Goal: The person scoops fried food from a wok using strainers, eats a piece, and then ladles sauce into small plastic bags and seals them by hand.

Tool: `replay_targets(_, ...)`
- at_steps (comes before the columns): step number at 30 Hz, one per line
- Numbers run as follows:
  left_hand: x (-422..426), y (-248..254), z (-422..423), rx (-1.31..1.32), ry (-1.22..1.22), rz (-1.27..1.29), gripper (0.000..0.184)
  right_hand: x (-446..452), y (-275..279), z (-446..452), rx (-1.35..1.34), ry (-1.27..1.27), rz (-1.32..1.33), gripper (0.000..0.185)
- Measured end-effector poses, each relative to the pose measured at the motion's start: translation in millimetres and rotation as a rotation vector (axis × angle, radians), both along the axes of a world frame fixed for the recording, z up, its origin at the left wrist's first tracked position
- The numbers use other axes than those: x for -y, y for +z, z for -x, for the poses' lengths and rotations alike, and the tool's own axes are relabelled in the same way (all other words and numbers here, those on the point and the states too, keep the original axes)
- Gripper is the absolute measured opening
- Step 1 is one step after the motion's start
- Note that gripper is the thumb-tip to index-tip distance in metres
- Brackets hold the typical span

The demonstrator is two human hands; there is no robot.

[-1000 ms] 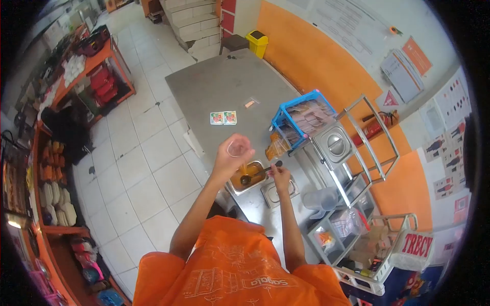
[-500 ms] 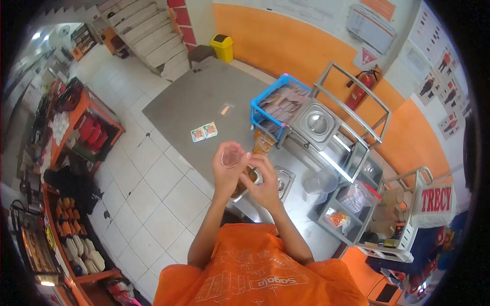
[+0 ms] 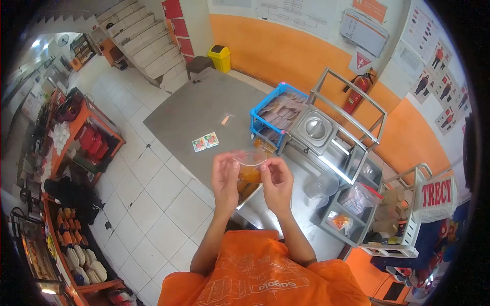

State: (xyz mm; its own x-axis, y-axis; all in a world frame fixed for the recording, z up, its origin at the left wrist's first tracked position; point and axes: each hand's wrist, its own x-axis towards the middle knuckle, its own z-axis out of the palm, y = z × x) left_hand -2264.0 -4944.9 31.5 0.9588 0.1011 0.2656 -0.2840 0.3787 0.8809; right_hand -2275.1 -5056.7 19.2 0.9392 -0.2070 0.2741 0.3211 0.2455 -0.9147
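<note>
Between my two hands is a small clear plastic bag (image 3: pixel 250 158), its curved rim spread wide. My left hand (image 3: pixel 225 179) pinches one side of the rim, and my right hand (image 3: pixel 276 182) pinches the other. Orange-brown stuff (image 3: pixel 250 176) shows just below the rim; I cannot tell whether it is inside the bag or seen through it. Under my hands is a metal pan (image 3: pixel 243 203), mostly hidden. Just beyond my fingers, a clear bag with orange contents (image 3: pixel 263 145) lies on the metal table (image 3: pixel 178 117), partly hidden.
A blue basket (image 3: pixel 253 120) of packets stands beside a lidded steel pan (image 3: pixel 315 125) and a metal frame (image 3: pixel 380 122). Printed cards (image 3: pixel 205 142) lie on the table. To the right are a clear plastic jug (image 3: pixel 321 186), a grey divided tray (image 3: pixel 326 224) and a white crate (image 3: pixel 408 239).
My hands have moved apart and slightly down. The bag, earlier mainly in my left hand with my right fingers near it, is now stretched between both hands.
</note>
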Motion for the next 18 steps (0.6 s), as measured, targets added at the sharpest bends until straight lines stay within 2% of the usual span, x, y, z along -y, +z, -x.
replay_targets(2,-5,1,4,0.017,0.010,-0.080,0.016,0,5,3,-0.033,0.040,-0.025,0.017)
replay_targets(9,-13,7,16,0.029,0.053,-0.051,0.011,0,9,-1,0.034,0.121,-0.025,0.020)
replay_targets(12,-16,7,19,0.105,0.066,-0.080,0.010,1,10,-2,0.057,0.093,-0.023,0.014)
replay_targets(15,-19,6,23,0.199,0.113,-0.127,0.010,4,16,2,0.112,0.117,0.114,0.011)
replay_targets(18,-22,-4,26,0.218,0.125,-0.129,0.011,-1,22,10,0.132,0.104,0.143,0.010)
